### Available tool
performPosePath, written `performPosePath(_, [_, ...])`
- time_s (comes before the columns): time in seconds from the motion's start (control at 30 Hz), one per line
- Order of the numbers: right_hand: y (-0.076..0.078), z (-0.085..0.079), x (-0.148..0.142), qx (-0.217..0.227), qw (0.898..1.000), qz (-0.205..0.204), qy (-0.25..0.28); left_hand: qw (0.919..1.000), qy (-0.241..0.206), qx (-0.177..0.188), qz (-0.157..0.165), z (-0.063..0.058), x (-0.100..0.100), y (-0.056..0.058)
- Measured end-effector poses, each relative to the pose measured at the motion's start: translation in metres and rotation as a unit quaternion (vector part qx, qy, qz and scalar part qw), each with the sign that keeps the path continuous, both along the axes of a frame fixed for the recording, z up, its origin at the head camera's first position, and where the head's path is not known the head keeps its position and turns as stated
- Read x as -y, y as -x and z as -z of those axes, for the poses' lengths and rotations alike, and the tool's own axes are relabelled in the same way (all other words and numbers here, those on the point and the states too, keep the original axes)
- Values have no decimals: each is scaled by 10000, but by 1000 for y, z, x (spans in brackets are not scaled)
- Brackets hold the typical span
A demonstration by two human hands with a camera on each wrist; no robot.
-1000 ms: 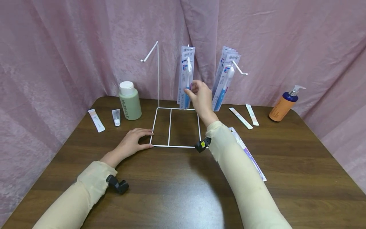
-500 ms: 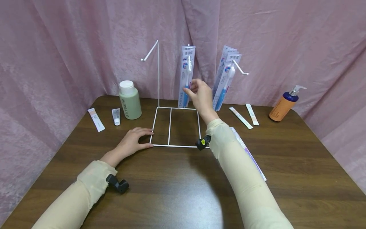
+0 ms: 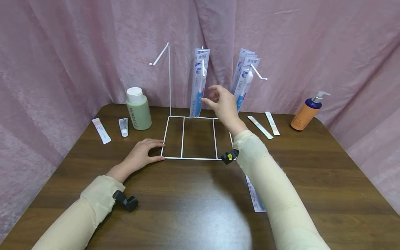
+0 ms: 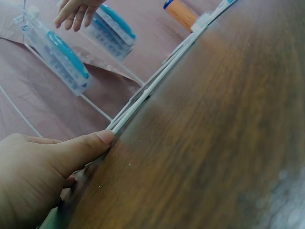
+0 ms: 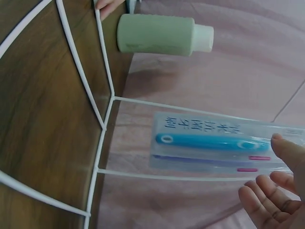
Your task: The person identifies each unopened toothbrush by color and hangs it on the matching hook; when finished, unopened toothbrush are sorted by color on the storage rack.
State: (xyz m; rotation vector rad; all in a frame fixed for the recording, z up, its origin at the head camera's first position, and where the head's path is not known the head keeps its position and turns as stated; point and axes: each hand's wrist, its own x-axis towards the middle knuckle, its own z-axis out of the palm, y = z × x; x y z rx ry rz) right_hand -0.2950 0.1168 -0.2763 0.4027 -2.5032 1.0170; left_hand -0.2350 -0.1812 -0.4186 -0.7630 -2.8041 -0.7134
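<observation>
A white wire display rack [image 3: 204, 158] stands on the table with three upright hooks. My left hand [image 3: 140, 153] rests at its front left corner, the thumb against the corner and straight fingers touching the left bar. Packaged toothbrushes [image 3: 198, 88] hang from the middle hook, the front one with a blue handle. My right hand [image 3: 226, 105] is beside their lower right edge, fingers loosely bent; in the right wrist view its thumb [image 5: 285, 148] overlaps the toothbrush pack [image 5: 205, 143]. More packaged toothbrushes [image 3: 243, 78] hang on the right hook, partly behind this hand. The left hook [image 3: 159, 55] is bare.
A green bottle [image 3: 139, 110] and a small tube [image 3: 123, 127] stand left of the rack. White sachets [image 3: 260, 127] lie on both sides. An orange pump bottle [image 3: 304, 114] stands far right. Another toothbrush pack [image 3: 253, 196] lies partly under the right forearm.
My right hand has drawn a little right, away from the hanging toothbrushes. The pack lying on the table has shifted and now shows left of the right forearm. My left hand stays at the rack corner.
</observation>
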Motion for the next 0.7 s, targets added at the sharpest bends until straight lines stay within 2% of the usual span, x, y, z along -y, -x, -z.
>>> performPosePath(0.2, [-17, -8, -13, 32, 9991, -399, -116, 10000, -33, 42, -17, -1, 0, -1])
performPosePath(0.33, [-31, -11, -25, -160, 9978, -582, -264, 10000, -39, 17, -3, 0, 0, 0])
performPosePath(0.43, [-42, -12, -36, -329, 9962, -670, -448, 10000, -29, -1, 6, 0, 0, 0])
performPosePath(0.7, [-66, -10, -60, -445, 9931, -747, -785, 10000, -38, -23, 10, 0, 0, 0])
